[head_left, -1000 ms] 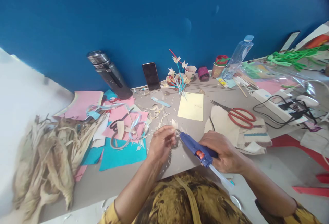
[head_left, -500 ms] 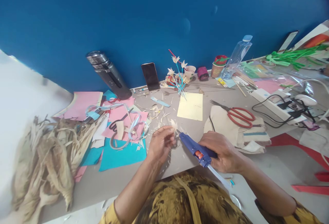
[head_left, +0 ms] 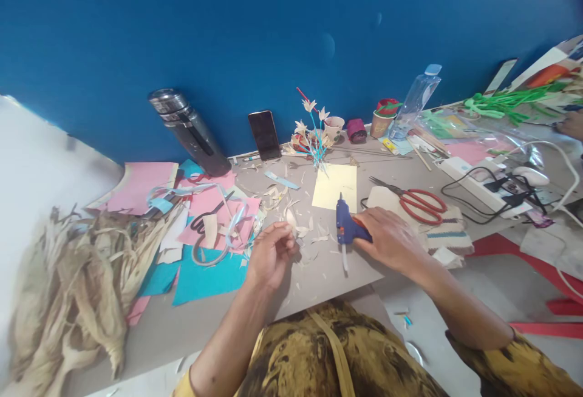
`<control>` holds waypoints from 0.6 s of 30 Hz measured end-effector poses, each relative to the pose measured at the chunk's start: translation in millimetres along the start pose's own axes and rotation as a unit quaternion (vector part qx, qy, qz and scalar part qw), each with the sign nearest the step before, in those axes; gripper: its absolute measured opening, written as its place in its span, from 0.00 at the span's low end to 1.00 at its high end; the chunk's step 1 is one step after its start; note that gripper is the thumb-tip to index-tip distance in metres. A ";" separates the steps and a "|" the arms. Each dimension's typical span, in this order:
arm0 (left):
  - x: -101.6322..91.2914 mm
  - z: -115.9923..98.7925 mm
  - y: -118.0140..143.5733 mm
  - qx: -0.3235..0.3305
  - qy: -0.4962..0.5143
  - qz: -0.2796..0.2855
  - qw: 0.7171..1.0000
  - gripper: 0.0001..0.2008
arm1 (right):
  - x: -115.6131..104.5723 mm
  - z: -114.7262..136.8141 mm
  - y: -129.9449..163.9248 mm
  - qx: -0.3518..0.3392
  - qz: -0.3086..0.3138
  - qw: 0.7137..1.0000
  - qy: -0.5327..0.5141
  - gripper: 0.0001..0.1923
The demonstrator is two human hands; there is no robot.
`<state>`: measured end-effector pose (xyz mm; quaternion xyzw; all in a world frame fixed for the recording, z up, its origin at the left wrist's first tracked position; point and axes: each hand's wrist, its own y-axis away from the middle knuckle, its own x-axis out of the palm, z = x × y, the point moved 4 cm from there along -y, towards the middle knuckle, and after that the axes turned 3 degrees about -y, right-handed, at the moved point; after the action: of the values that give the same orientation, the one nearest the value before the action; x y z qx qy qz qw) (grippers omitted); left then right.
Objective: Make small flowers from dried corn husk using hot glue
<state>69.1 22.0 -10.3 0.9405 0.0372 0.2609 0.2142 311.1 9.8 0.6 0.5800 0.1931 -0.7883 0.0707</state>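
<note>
My left hand [head_left: 269, 257] is closed in a pinch, with a small pale petal-like piece of dried husk [head_left: 290, 217] at its fingertips. Around the handle of a blue hot glue gun [head_left: 347, 221] are the fingers of my right hand [head_left: 394, 239]. The gun's nozzle points away from me, over the near edge of a yellow paper sheet [head_left: 334, 184], and a glue stick juts from its rear. Husk scraps [head_left: 319, 231] lie scattered between my hands. Behind the sheet stand pale husk flowers [head_left: 310, 106] on blue stems.
Red-handled scissors [head_left: 423, 206] lie on cloth at the right, near a power strip [head_left: 473, 181] with cables. Dried husks [head_left: 86, 288] and coloured papers [head_left: 209, 275] cover the left. A flask [head_left: 191, 133], phone [head_left: 265, 136] and bottle [head_left: 416, 102] line the wall. Another person's hand [head_left: 572, 125] shows far right.
The glue gun has moved away from the husk piece to the right, and its nozzle has turned forward. My left hand has shifted slightly left with the piece.
</note>
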 end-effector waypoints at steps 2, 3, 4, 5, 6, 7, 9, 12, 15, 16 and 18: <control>-4.9 -4.8 2.1 0.004 0.002 -0.003 1.000 0.13 | 3.4 -12.0 -6.8 0.026 0.022 0.999 0.035 0.13; -7.1 -6.6 3.1 0.006 0.003 -0.004 1.000 0.13 | 4.7 -17.3 -9.7 0.032 0.034 0.998 0.046 0.14; -9.2 -7.9 4.0 0.007 0.005 -0.005 1.000 0.13 | 5.4 -21.5 -12.2 0.032 0.046 0.997 0.053 0.15; -11.2 -8.8 4.7 0.007 0.007 -0.003 1.000 0.13 | 5.2 -24.2 -14.6 0.029 0.056 0.996 0.059 0.16; -12.9 -9.3 5.1 0.008 0.010 -0.001 1.000 0.13 | 3.9 -25.1 -17.0 0.022 0.059 0.996 0.066 0.17; -14.6 -9.5 5.3 0.007 0.014 0.001 1.000 0.13 | 1.6 -23.9 -19.9 0.015 0.055 0.996 0.071 0.16; -18.0 -9.4 5.3 0.006 0.021 0.004 1.000 0.13 | -4.4 -14.9 -27.8 0.003 0.033 0.997 0.074 0.11; -22.8 -9.7 5.0 0.006 0.030 0.003 1.000 0.12 | -5.1 12.6 -46.9 -0.017 0.032 0.998 0.049 0.12; -26.8 -11.0 6.3 0.008 0.036 0.003 0.999 0.12 | 11.5 42.3 -69.5 -0.051 0.105 0.992 0.053 0.10; -28.2 -11.4 7.0 0.009 0.038 0.003 0.999 0.12 | 18.4 48.7 -76.3 -0.055 0.124 0.989 0.062 0.09; -31.0 -12.0 8.7 0.012 0.040 0.004 0.999 0.12 | 30.9 55.6 -87.1 -0.063 0.146 0.985 0.072 0.08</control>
<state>35.9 13.1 -12.1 0.9318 0.0452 0.2991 0.2007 222.8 71.5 4.9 0.6518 0.1604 -0.7115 0.2077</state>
